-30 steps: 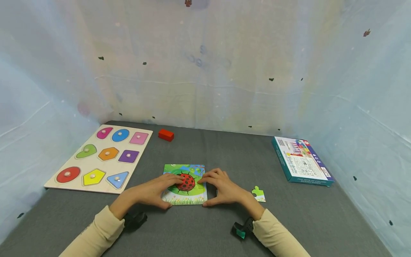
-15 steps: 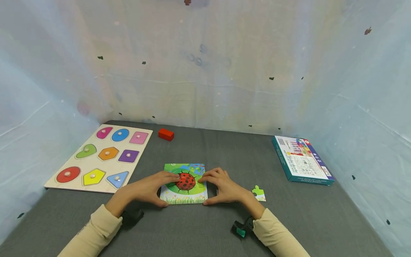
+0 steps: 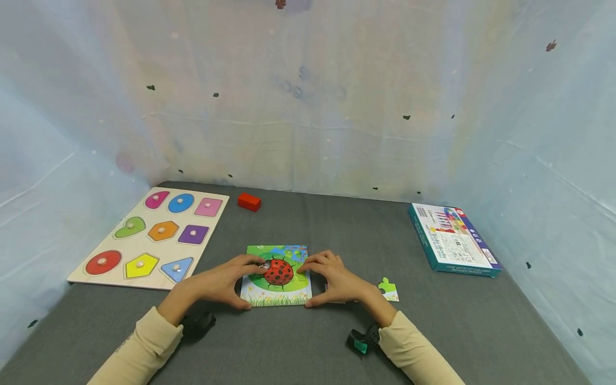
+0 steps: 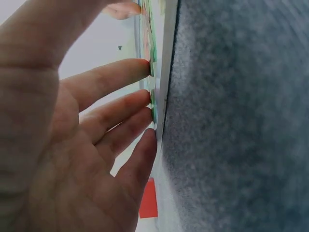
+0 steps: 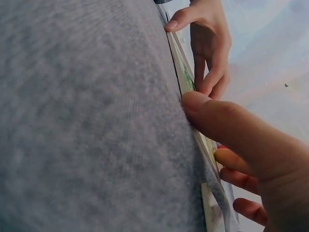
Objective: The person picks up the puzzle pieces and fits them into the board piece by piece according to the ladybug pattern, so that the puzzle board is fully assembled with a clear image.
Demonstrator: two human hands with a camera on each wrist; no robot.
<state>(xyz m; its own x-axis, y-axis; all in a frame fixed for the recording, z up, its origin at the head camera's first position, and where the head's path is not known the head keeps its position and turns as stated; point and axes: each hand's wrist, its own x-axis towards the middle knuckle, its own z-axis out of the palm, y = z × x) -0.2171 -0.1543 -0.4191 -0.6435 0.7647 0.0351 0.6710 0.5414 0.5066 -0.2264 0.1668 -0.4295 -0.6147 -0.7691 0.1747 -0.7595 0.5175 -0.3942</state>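
Evidently, a ladybird puzzle (image 3: 279, 274) lies braced flat on the desk (image 3: 284, 347), about midway between its left and right edges.
The left grip (image 3: 221, 280) is spread, thumb at the puzzle's near left corner, fingertips on the picture; the right grip (image 3: 334, 280) arches likewise, thumb at the near right corner. Neither is clenched; pressing from both sides presumably holds it square and its parts flush. A loose piece (image 3: 387, 290) lies toward the desk's right edge, just beyond the right grip, seemingly within easy reach. Along the left edge, a shape board (image 3: 163, 248) carries nine knobbed shapes, apparently each in its own recess. Near the right edge a printed box (image 3: 454, 243) lies flat, its contents hidden. A red block (image 3: 249, 202) sits by the far edge, perhaps kept out of the way.
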